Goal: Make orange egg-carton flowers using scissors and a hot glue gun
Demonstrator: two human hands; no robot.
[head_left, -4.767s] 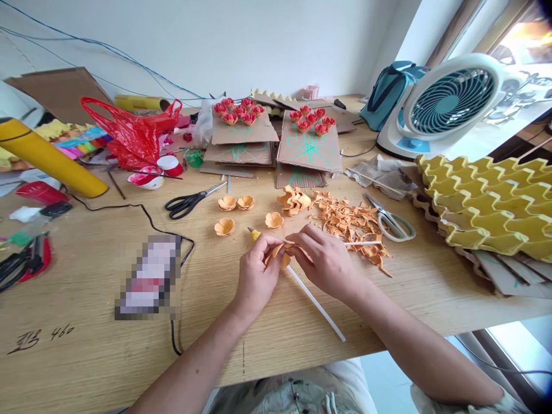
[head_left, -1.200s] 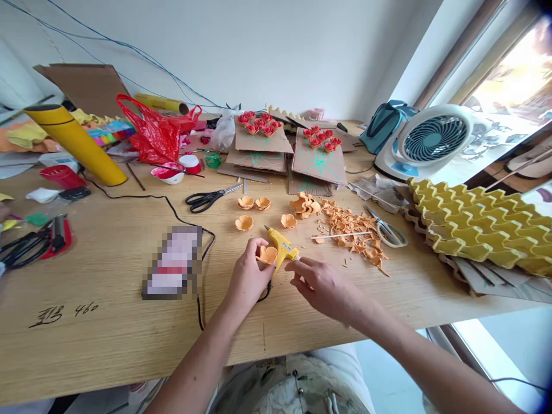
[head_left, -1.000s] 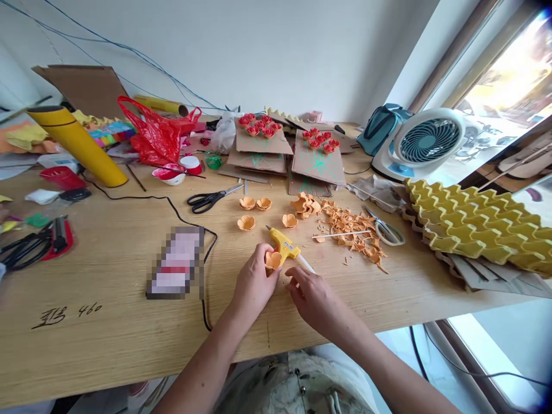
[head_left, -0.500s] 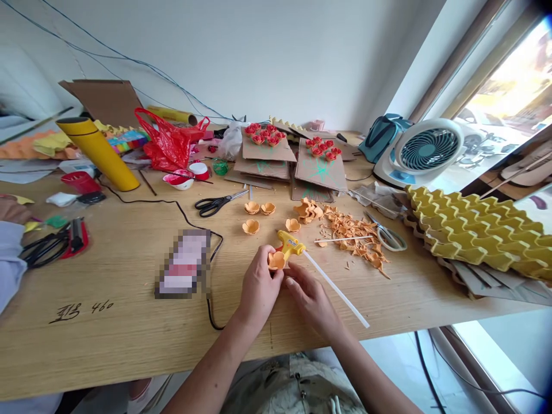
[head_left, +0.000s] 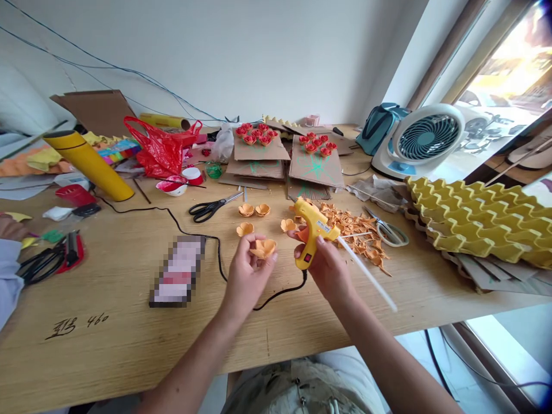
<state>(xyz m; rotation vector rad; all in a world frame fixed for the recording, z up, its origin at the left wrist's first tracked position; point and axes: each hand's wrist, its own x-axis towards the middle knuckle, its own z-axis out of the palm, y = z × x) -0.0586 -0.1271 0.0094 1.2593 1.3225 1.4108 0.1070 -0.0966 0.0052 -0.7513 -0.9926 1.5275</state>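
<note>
My left hand (head_left: 245, 270) pinches a small orange paper flower (head_left: 263, 248) above the wooden table (head_left: 107, 322). My right hand (head_left: 328, 264) grips a yellow hot glue gun (head_left: 313, 230), lifted off the table, nozzle pointing up and left. A white glue stick (head_left: 366, 273) juts from its back toward the right, and its black cord (head_left: 276, 293) trails down to the left. Several finished orange flowers (head_left: 254, 210) lie just beyond my hands. A heap of orange paper scraps (head_left: 357, 230) sits to the right.
Black scissors (head_left: 211, 207) and grey-handled scissors (head_left: 390, 230) lie on the table. Cardboard sheets with red flowers (head_left: 317, 161) stand at the back. Yellow egg trays (head_left: 478, 218) and a white fan (head_left: 425, 138) fill the right. A yellow tube (head_left: 88, 164) and red bag (head_left: 157, 146) are left.
My right hand has taken the glue gun off the table and raised it. My left hand still holds the orange flower, now lifted a little and away from the gun.
</note>
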